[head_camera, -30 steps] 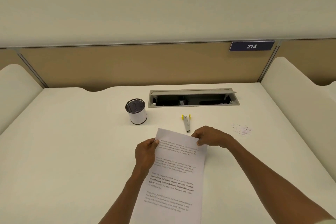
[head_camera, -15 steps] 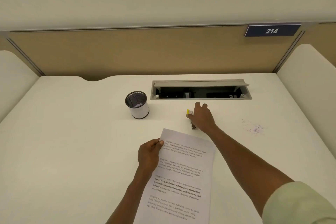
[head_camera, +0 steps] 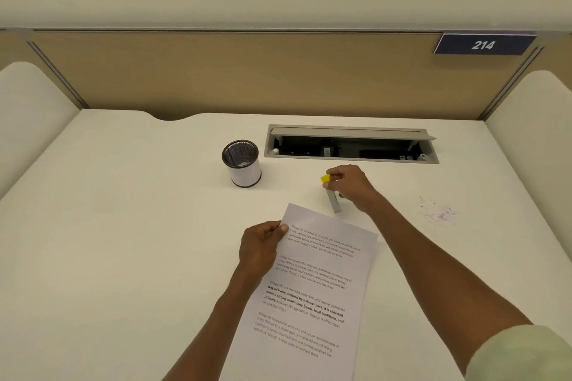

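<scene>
My left hand [head_camera: 263, 244] pinches the printed sheet [head_camera: 312, 294] at its upper left edge, thumb on top and fingers curled under, forearm coming up from bottom centre. My right hand [head_camera: 349, 185] reaches forward past the sheet's top edge, with its fingers curled round the far end of a slim grey tool [head_camera: 333, 202] by its yellow tip [head_camera: 325, 178]. The tool's near end points back at the sheet, just short of it. I cannot tell if it is off the desk [head_camera: 123, 226].

The sheet has four paragraphs, each opening "Village life is a peaceful, close-knit"; the third has bold lines, "Defined by a slower pace". A blue plate [head_camera: 484, 45] reads "214" in white.

The desk is smooth and off-white. A round cup [head_camera: 243, 164] has a white wall and black mesh inside. Behind the right hand is a grey rectangular hatch [head_camera: 349, 133], lid up, dark inside. A speckled purple smudge [head_camera: 439, 212] lies to the right.
</scene>
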Demonstrator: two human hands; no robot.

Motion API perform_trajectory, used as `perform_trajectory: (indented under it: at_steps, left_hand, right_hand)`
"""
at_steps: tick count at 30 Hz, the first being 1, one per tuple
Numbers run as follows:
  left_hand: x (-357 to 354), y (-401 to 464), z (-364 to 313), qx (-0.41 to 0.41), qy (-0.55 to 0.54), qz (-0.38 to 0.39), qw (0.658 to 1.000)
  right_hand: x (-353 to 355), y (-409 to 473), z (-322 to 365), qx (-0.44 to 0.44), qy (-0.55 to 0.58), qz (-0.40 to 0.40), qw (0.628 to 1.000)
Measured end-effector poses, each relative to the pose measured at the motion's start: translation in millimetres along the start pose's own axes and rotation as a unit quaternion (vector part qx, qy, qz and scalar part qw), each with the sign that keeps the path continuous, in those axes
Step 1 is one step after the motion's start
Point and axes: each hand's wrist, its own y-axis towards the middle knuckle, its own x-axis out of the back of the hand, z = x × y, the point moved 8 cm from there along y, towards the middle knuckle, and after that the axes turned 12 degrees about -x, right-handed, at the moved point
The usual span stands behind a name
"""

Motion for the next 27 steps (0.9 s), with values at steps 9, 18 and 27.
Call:
perform_trajectory:
  at_steps: [9, 18, 27]
  left_hand:
    - [-2.7, -17.8, -22.8, -0.026, -0.004, 0.023, 0.999]
    - [-2.2, -29.7, -38.1, -0.051, 0.016, 0.03, 0.998]
    - [-4.5, -38.0, -48.8, -0.091, 0.035, 0.029, 0.995]
  right_hand:
    - [7.4, -72.5, 26.9, 0.054, 0.129, 0.199, 0.97]
    - [2.7, -127.8, 44.4, 0.147, -0.153, 0.116, 0.97]
    - [-7.7, -152.0, 47.4, 0.226, -0.228, 0.087, 0.943]
